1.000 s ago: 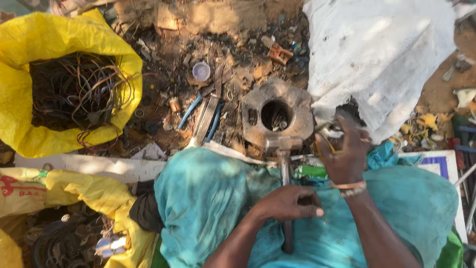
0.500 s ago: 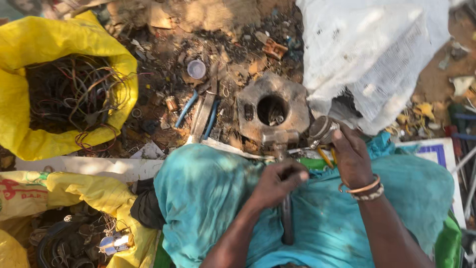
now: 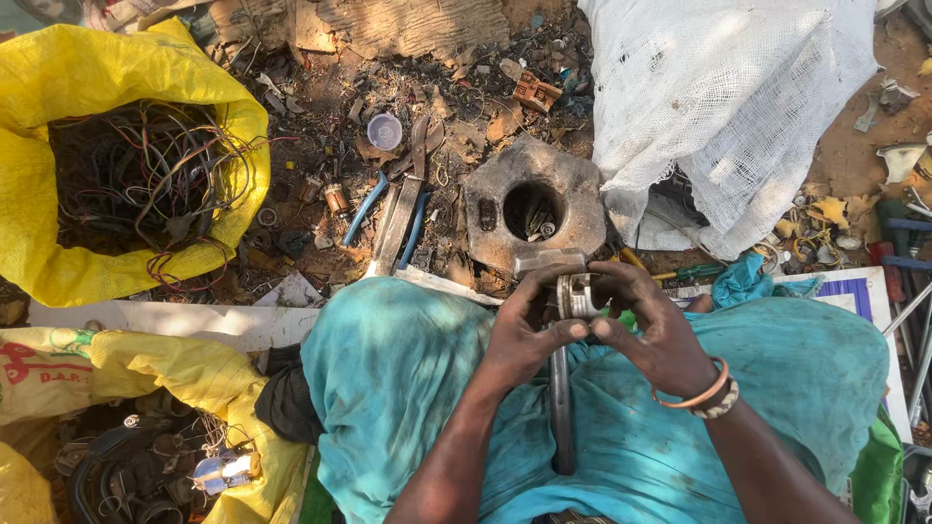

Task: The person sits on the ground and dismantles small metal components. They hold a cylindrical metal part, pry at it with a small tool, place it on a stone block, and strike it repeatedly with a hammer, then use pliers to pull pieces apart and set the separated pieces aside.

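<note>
Both hands meet over my lap, which is covered in teal cloth (image 3: 398,388). My left hand (image 3: 524,330) and my right hand (image 3: 650,325) pinch a small round metal part (image 3: 580,296) between their fingertips. A hammer lies below them, its handle (image 3: 561,417) running down my lap and its head (image 3: 547,262) resting at the edge of a heavy grey metal block (image 3: 500,199) with a round hole. Bracelets circle my right wrist.
A yellow sack (image 3: 218,107) full of tangled wires stands at the left. A white mesh sack (image 3: 738,97) lies at the upper right. Pliers (image 3: 393,228), a small cap and scrap bits litter the dirt. More yellow sacks with scrap sit at the lower left.
My left hand left the hammer handle and rose to join the right hand. Both now grip the small metal part just below the block.
</note>
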Tool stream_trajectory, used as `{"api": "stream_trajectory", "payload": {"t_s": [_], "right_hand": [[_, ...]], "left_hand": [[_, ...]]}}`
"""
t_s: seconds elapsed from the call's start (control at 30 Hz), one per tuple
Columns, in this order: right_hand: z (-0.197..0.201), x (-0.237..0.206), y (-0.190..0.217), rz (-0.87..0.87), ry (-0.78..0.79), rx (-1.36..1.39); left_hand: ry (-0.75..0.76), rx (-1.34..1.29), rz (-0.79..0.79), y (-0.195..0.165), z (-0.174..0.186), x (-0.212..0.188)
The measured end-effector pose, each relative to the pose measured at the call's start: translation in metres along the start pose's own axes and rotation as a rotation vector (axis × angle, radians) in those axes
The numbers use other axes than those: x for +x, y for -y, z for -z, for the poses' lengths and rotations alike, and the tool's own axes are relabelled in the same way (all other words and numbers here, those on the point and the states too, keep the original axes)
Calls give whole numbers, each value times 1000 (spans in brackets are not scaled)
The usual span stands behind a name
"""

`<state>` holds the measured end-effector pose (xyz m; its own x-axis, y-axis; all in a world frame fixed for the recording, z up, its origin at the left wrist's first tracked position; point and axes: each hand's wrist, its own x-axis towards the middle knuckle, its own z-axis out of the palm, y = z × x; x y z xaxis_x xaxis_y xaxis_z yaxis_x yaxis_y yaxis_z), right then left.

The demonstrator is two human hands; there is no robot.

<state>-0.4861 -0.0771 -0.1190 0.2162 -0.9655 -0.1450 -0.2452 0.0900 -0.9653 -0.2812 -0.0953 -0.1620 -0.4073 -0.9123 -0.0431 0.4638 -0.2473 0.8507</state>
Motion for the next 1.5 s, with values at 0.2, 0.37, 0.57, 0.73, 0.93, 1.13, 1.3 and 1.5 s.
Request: {"api": "stream_trajectory", "payload": {"t_s": [0.2,0.37,0.57,0.73,0.93,1.13,1.3,1.5], "right_hand": [[-18,-26,26,148,-209,-244],[-26,-27,34,268,-318,-323],[-23,-26,28,270,-393,-480],[-18,-29,17,238,-361,-535],[-19,-24,7,211,-344,-499],[-22,-17,2,183,-401,-445],[17,7,-5,-126,-504,-336],[55,61,-30,-338,-253,-840]], "left_hand": [[122,-331,58,-21,2,-7],[110,-338,103,-22,1,-10],[102,-135,70,-15,1,-9],[92,218,-9,-14,0,-11],[52,233,17,-20,-1,-9],[-65,284,25,-20,-2,-6],[-290,159,-53,-13,0,-1],[-366,90,-50,-4,5,1]]}}
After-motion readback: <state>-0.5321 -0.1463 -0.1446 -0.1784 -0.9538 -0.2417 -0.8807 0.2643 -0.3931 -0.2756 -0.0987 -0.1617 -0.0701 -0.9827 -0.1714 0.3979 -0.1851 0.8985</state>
